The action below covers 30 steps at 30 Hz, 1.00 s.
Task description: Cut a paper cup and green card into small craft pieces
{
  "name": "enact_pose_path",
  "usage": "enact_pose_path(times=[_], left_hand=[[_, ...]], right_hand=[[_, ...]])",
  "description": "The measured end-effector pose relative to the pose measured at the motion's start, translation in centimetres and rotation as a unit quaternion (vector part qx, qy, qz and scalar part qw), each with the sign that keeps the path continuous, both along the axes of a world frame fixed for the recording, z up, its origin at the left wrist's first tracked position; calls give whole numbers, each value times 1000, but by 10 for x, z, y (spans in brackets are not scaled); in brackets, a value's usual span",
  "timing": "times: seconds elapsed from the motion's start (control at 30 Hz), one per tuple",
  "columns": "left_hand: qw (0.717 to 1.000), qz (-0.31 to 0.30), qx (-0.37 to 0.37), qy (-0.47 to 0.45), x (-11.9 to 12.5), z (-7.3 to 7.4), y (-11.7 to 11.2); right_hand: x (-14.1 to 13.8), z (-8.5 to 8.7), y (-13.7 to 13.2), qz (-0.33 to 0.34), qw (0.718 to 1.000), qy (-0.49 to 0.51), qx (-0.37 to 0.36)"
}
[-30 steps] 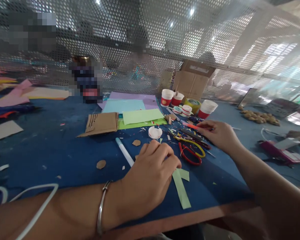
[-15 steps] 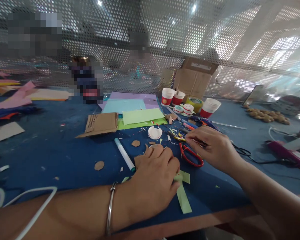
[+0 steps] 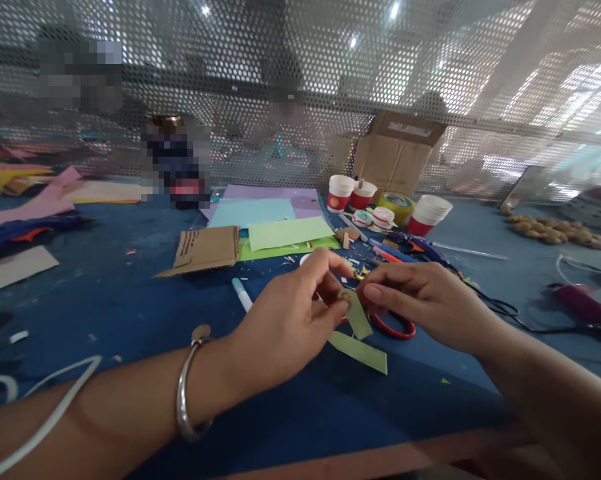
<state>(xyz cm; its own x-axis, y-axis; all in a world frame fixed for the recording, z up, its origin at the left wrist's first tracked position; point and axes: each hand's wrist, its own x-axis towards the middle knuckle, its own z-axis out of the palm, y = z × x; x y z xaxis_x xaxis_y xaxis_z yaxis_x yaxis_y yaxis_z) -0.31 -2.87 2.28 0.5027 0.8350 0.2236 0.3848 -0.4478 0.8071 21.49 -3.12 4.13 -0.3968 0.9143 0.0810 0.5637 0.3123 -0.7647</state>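
Note:
My left hand (image 3: 300, 313), with a silver bangle at the wrist, pinches a light green paper strip (image 3: 359, 321) between thumb and fingers. A second green strip (image 3: 363, 353) hangs or lies just below it; whether the two are joined I cannot tell. Close on the right, my right hand (image 3: 420, 297) has its fingers curled together near the strip's upper end. What they grip, if anything, is hidden. Behind and below the right fingers shows the red handle of a pair of scissors (image 3: 397, 328). A marker (image 3: 241, 293) with a pale blue cap is partly covered by my left hand.
Cardboard (image 3: 207, 247) and coloured paper sheets (image 3: 290, 233) lie ahead on the blue table. Paper cups (image 3: 340, 193), yellow tape (image 3: 397, 207) and a cardboard box (image 3: 395, 160) stand behind. At right are a purple tool (image 3: 583, 303) and its cable. A perforated screen (image 3: 310, 67) closes the back.
My left hand has lifted off the table with the green strip pinched in it. The right hand has moved from above the scissors to meet it. The camera view has shifted slightly.

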Motion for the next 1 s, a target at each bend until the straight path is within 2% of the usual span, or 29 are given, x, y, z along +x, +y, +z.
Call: enact_pose_path(times=[0.1, 0.2, 0.3, 0.4, 0.57, 0.77, 1.0], left_hand=[[999, -15, -45, -17, -3, 0, 11], [998, -30, -58, 17, -5, -6, 19], [994, -39, 39, 99, -10, -9, 25], [973, -40, 130, 184, -15, -5, 29], [958, -41, 137, 250, -20, 3, 31], [940, -74, 133, 306, -21, 0, 32], [942, -70, 119, 307, -18, -1, 36]], right_hand=[[-5, -5, 11, 22, 999, -1, -24], [-7, -16, 16, 33, 997, -2, -65], [-6, -26, 15, 39, 993, 11, -108], [-4, -29, 12, 56, 991, -14, -118], [-1, -27, 9, 65, 990, -76, -100], [-2, -28, 6, 41, 992, -112, -44], [-4, -34, 6, 25, 991, -131, 24]])
